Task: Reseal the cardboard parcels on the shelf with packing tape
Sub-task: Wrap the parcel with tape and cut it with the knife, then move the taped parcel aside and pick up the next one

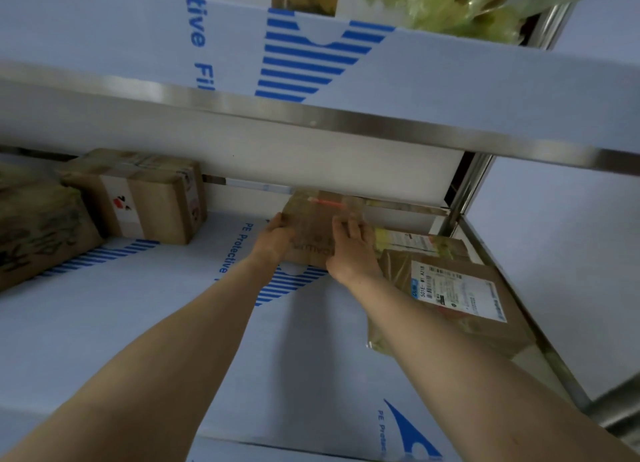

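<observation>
Steel shelf (557, 359) lined with blue-printed protective film (138, 323). Parcel (311, 219) at twelve o'clock: left hand (277, 234) grips its left edge, right hand (349, 250) lies flat on top.

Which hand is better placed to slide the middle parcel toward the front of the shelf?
Probably the left hand: its fingers curl round the left edge of the parcel, a ready grip. The right hand only lies flat on top.

You'll find white protective film (138, 323) with blue stripes and lettering covering the shelf (561, 382), and more of it on the upper tier (346, 120). Crumpled pale green plastic (443, 4) sits at that tier's right end. A plain pale wall (571, 253) lies beyond the right edge.
</observation>
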The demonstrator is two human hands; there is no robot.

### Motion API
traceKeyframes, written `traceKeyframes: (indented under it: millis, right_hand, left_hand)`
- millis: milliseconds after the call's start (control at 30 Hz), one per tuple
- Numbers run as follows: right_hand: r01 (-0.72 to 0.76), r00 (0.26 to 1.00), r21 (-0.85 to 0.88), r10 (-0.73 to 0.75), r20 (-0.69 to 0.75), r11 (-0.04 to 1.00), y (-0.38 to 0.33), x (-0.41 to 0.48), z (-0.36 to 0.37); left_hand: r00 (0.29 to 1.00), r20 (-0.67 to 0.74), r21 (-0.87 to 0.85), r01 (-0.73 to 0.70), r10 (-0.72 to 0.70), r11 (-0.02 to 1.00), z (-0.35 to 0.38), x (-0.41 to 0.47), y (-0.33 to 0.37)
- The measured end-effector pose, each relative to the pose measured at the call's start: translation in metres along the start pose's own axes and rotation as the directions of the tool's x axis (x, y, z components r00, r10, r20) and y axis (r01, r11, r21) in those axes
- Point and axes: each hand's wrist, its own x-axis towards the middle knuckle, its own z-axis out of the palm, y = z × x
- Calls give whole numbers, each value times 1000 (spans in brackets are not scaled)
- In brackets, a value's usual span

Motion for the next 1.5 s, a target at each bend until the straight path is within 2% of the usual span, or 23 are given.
traceKeyframes:
  millis: [167,300,433,533,633,700,833,933,1000,1267,1500]
  right_hand:
    - [-12,999,-18,12,41,1000,5,5,-4]
    - [-9,998,-34,11,56,999,4,1,-8]
    - [63,998,-103,-62,10,993,-10,-6,-11]
    - [153,987,-134,-145,68,979,-32,-9,-14]
    - [249,963,-136,-230,144,959,-58,-11,-11]
    - [309,941,-139,-281,189,941,-77,-15,-4]
    - [432,890,-176,-387,239,885,-128,-29,11]
    - [491,852,-133,-442,282,861,-175,-46,20]
    - [526,832,-116,-480,279,843,-209,-54,28]
    - [621,768,-105,-576,281,777,-368,-83,64]
    - [622,769,-77,-589,249,779,-477,-94,94]
  left_hand:
    - [1000,13,130,-15,14,991,6,-3,1]
    - [1000,-23,163,-17,21,987,5,-6,-2]
    - [996,-56,390,-37,64,920,-7,-25,7]
    - [994,-43,622,-51,98,782,-26,-43,19]
    - [989,-29,816,-62,147,574,-52,-61,26]
    - [984,-58,909,-18,170,416,-72,-77,29]
    - [969,-133,982,100,207,163,-121,-111,30]
    - [965,-189,981,175,182,87,-168,-132,32]
    - [956,-218,976,211,198,58,-202,-143,35]
    - [911,-304,952,302,278,50,-352,-169,52]
    - [911,-327,945,320,252,67,-464,-170,64]
